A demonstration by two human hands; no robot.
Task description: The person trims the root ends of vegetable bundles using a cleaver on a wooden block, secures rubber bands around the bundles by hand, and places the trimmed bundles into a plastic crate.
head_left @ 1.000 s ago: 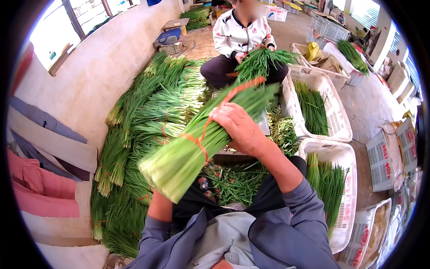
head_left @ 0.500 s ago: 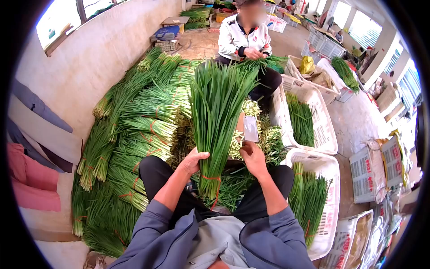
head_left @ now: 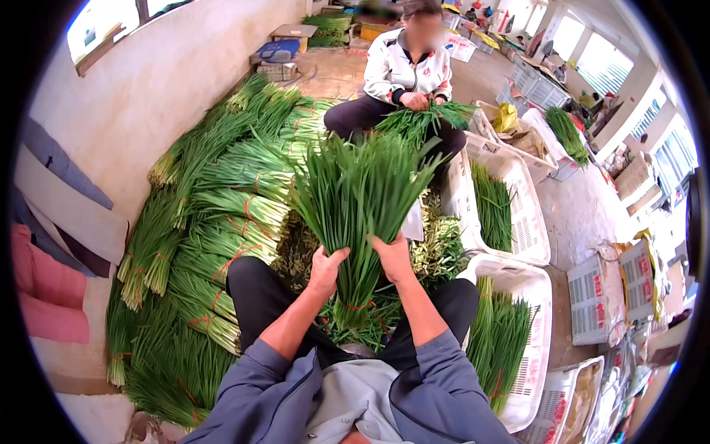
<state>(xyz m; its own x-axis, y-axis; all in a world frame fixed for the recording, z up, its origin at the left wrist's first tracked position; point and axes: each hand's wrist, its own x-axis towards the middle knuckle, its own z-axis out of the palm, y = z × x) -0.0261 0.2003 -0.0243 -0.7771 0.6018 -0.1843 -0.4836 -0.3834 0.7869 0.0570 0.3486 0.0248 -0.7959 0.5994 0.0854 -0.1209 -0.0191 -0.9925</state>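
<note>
An upright bunch of garlic chives [head_left: 358,200] stands between my knees, its leaves fanning out at the top. My left hand [head_left: 325,269] is closed around its left side, and my right hand [head_left: 392,257] grips the right side at about the same height. A red tie [head_left: 356,305] circles the bunch below my hands. Just behind my right hand, part of a cleaver blade [head_left: 414,223] shows, mostly hidden by the leaves. Cut pale stalk ends [head_left: 430,255] lie around it.
Tied chive bundles [head_left: 244,203] are piled along the wall to my left. White crates [head_left: 543,325] with chives stand to my right. Facing me, a seated co-worker [head_left: 409,66] holds loose chives [head_left: 421,122]. Folded cloths [head_left: 48,288] hang at far left.
My right hand has left the cleaver handle and now holds the bunch. The bunch has lowered slightly and its top has spread wider. The co-worker's hands and chives have shifted.
</note>
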